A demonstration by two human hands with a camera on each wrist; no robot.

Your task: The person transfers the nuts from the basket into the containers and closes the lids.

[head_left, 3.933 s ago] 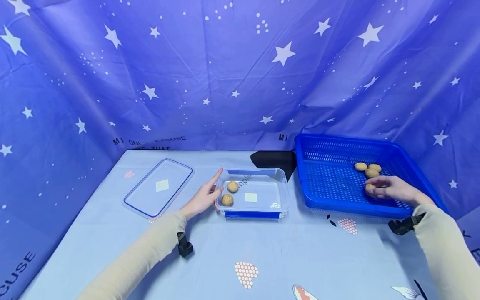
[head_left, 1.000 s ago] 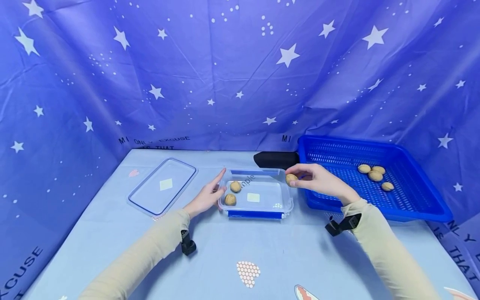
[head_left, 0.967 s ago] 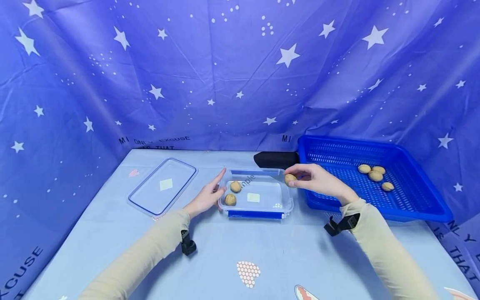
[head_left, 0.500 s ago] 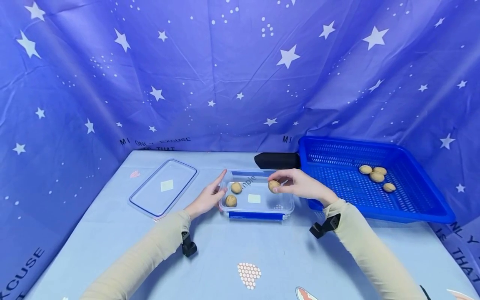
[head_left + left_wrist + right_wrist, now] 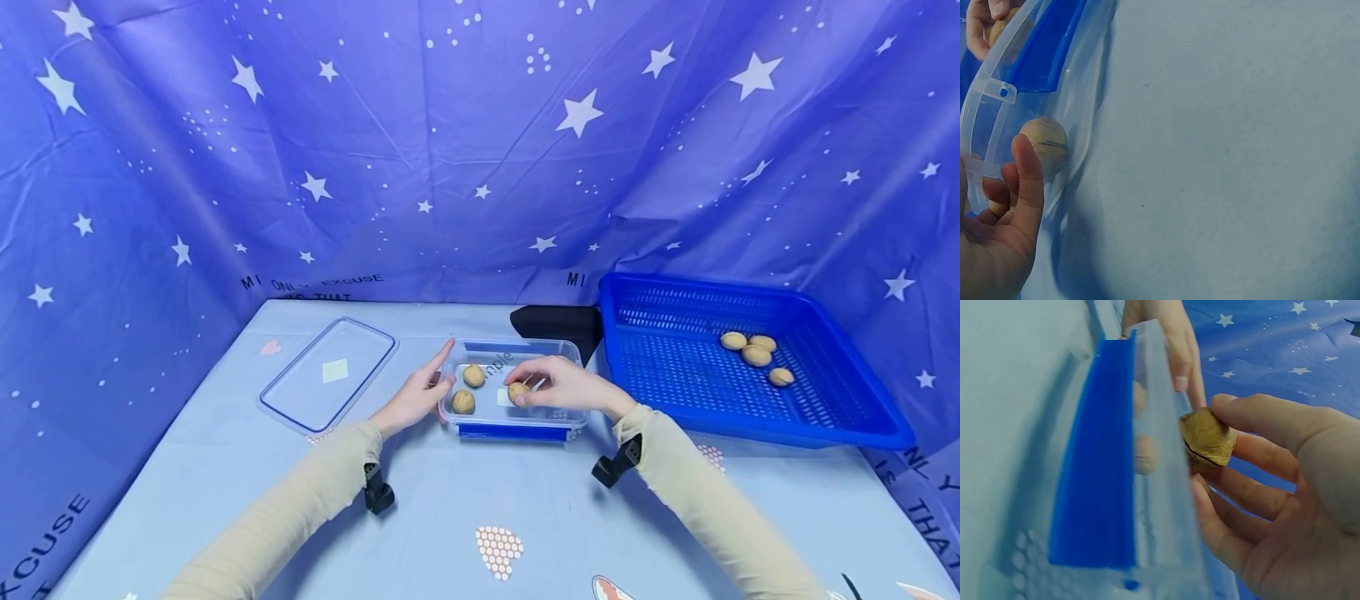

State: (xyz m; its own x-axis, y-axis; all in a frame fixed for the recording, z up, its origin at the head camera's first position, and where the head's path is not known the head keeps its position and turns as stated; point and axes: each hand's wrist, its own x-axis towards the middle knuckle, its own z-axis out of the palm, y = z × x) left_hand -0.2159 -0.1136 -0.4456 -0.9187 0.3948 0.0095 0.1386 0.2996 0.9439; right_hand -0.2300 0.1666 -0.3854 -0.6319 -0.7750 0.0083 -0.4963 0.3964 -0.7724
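In the head view, my left hand point(image 5: 412, 400) holds the left end of a clear container point(image 5: 543, 414) with blue side flaps, thumb at the rim and index finger stretched toward the far corner. Two walnuts, one farther back point(image 5: 474, 376) and one nearer point(image 5: 463, 402), lie inside beside it. My right hand point(image 5: 570, 387) is over the container and pinches another walnut point(image 5: 517, 393) above a pale label. The right wrist view shows that walnut point(image 5: 1210, 439) between the thumb and fingers of my right hand point(image 5: 1285, 481). In the left wrist view, my left hand point(image 5: 1007, 231) touches the container's end wall.
A blue basket point(image 5: 660, 414) with several walnuts point(image 5: 756, 356) stands at the right. A clear lid point(image 5: 309, 392) with a blue rim lies at the left. Behind the container is a black object point(image 5: 555, 321), and a starry curtain point(image 5: 480, 150) hangs behind the table.
My right hand has carried the pinched walnut left, from the basket to over the middle of the container. My left hand has stayed at the container's left end.
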